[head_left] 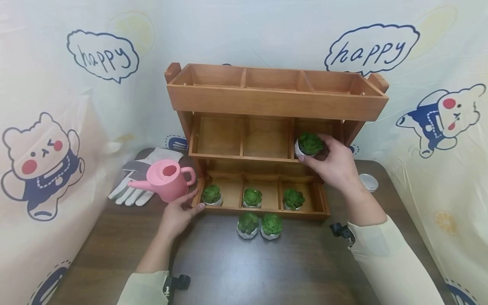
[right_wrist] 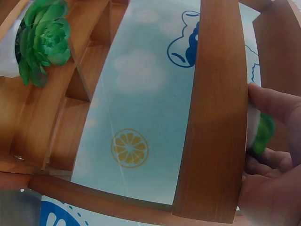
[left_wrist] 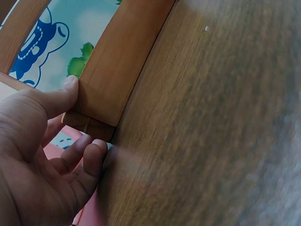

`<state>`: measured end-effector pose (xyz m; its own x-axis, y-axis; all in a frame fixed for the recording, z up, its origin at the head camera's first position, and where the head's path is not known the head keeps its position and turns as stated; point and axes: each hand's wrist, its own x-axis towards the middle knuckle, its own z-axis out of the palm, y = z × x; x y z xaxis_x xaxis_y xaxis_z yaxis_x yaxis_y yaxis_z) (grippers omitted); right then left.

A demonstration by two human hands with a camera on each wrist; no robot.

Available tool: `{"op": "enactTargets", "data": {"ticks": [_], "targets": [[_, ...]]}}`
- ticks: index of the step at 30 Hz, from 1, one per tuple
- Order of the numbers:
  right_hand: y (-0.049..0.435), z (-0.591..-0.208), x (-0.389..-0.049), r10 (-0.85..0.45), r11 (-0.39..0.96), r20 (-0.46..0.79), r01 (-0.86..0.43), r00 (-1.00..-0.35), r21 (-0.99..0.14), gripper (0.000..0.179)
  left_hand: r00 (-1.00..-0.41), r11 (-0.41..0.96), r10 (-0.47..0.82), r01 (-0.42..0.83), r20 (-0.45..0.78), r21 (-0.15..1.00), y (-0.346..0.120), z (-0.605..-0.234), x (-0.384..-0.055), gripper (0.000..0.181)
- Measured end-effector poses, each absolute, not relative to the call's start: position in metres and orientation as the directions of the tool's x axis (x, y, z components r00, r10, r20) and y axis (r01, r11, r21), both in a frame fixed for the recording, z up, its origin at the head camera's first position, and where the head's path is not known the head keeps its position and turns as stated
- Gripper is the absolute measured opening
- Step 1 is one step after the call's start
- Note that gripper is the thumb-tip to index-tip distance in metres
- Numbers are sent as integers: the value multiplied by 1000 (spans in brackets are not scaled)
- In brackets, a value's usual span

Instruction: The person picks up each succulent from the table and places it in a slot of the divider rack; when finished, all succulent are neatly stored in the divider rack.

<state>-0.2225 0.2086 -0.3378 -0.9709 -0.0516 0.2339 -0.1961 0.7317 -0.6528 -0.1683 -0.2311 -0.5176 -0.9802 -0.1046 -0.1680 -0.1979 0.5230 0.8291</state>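
A three-tier wooden plant stand [head_left: 278,103] stands on the table, each tier split into three compartments. My right hand [head_left: 337,165] holds a potted succulent [head_left: 309,144] by its white pot at the right compartment of the middle tier. In the right wrist view, the tier's front board partly hides that succulent [right_wrist: 264,134]. At the bottom tier's left front corner, my left hand [head_left: 177,218] grips the wood, thumb on the front board [left_wrist: 117,70] and fingers around the end. Potted succulents sit in the bottom tier's left [head_left: 212,195], middle [head_left: 252,197] and right [head_left: 293,199] compartments.
Two more potted succulents [head_left: 248,225] [head_left: 271,226] stand side by side in front of the stand. To the left, a pink watering can [head_left: 167,180] stands beside grey-white gloves [head_left: 133,186]. A small clear round dish [head_left: 368,182] lies on the table [head_left: 244,271] at right.
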Motion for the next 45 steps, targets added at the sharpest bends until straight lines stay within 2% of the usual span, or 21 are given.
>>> {"op": "enactTargets", "data": {"ticks": [7, 12, 29, 37, 45], "targets": [[209, -332, -221, -112, 771, 183, -201, -977, -604, 77, -983, 525, -106, -182, -148, 832, -231, -518, -169, 71], [210, -332, -220, -108, 772, 186, -200, -977, -603, 77, -983, 525, -102, -185, -154, 831, -231, -518, -169, 71], [216, -332, -203, -60, 709, 238, -210, -969, -674, 70, -984, 540, -102, -178, -146, 823, -231, -517, -171, 70], [219, -336, -191, -8, 623, 259, -207, -966, -754, 66, -984, 533, -99, -177, -146, 828, -230, -517, -171, 69], [219, -338, -176, 28, 606, 267, -197, -963, -771, 64, -983, 524, -95, -181, -154, 832, -230, -515, -171, 71]]}}
